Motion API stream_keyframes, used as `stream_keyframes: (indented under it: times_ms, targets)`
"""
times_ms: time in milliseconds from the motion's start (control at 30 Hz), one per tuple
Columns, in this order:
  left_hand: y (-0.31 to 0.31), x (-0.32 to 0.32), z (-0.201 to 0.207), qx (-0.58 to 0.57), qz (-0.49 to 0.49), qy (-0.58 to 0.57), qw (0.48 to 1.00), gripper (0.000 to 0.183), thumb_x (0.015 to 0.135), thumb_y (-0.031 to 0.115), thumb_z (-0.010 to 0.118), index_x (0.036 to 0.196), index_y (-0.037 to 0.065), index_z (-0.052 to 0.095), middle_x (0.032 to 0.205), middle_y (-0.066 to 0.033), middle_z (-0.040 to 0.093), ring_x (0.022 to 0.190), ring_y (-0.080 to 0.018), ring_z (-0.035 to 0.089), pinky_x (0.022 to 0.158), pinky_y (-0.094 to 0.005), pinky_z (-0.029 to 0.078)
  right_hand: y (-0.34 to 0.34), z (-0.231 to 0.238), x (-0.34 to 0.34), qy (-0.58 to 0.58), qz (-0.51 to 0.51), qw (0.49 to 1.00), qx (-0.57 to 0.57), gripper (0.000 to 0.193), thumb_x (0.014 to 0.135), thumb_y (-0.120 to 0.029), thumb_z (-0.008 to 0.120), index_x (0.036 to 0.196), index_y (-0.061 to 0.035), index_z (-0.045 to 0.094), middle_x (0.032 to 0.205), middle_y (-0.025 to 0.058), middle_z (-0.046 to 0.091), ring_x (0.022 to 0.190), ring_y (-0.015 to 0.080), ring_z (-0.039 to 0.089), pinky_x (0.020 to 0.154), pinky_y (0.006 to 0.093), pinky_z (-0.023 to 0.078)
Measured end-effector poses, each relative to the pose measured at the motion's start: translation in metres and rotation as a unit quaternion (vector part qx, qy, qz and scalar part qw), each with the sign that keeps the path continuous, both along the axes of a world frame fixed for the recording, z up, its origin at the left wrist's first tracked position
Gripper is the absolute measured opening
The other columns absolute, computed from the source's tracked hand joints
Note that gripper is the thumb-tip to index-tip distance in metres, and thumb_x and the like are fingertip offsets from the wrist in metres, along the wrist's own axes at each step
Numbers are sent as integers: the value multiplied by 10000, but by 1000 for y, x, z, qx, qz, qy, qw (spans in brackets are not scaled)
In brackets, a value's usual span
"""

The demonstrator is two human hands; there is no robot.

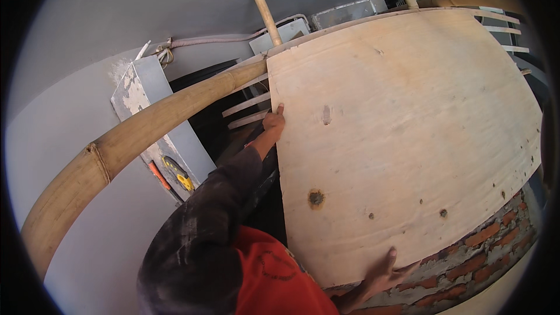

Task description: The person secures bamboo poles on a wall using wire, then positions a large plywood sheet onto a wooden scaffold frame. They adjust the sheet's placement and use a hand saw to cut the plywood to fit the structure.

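Note:
A large, pale plywood sheet (402, 122) stretches in front of me across a bamboo frame. It has dark knots, the biggest near its lower left. My left hand (274, 122) grips the sheet's left edge, its thumb on the face and its other fingers mostly hidden behind. At the bottom edge my right hand (382, 277) holds the sheet, with the thumb lying up against the face. The right hand's fingers are partly out of sight below that edge.
A thick bamboo pole (157, 119) crosses the left side. Two thinner bamboo poles (266, 16) rise behind the sheet. A yellow and grey cutter (178, 172) and an orange-handled tool (160, 176) rest on a ledge at left. Brickwork (466, 265) lies below the sheet.

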State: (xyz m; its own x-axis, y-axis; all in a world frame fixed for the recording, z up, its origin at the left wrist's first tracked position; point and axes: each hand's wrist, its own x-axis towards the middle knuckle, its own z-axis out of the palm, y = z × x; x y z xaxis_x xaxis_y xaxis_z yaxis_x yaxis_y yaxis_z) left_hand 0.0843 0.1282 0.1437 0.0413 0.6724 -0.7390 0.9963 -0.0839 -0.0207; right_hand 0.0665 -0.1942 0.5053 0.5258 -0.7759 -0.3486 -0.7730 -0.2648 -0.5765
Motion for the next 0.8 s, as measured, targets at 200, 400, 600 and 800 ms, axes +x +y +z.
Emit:
stream_keyframes:
  times_ms: [200, 400, 600, 800]
  targets:
    - [5, 9, 8, -50, 14, 81, 995, 747, 828, 618, 459, 1066, -83, 555, 1059, -222, 599, 979, -310, 591, 813, -382, 476, 10, 4, 5, 33, 17, 999, -35, 765, 765, -185, 677, 1347, 64, 248, 1332, 259, 333, 1171, 342, 406, 947, 424, 376]
    - [-8, 0, -17, -115, 15, 112, 987, 775, 815, 626, 472, 1140, -76, 515, 1138, -216, 556, 1016, -318, 574, 821, -395, 472, 32, 18, 38, 89, 15, 993, -74, 772, 793, -290, 654, 1352, 45, 241, 1332, 250, 323, 1175, 353, 393, 942, 447, 377]
    - [0, 0, -29, -128, 53, 91, 986, 721, 826, 610, 477, 1043, -73, 560, 1026, -197, 595, 909, -299, 600, 773, -396, 480, 60, 22, 50, 99, 18, 988, -114, 762, 831, -369, 592, 1364, 32, 224, 1348, 262, 286, 1193, 355, 372, 954, 455, 362]
    - [27, -3, -43, -90, 6, 134, 987, 725, 813, 649, 454, 958, -44, 607, 936, -172, 633, 863, -285, 623, 730, -369, 484, 83, 32, 63, 103, 66, 987, -108, 749, 852, -354, 573, 1369, 51, 211, 1394, 261, 236, 1259, 353, 308, 1023, 443, 289]
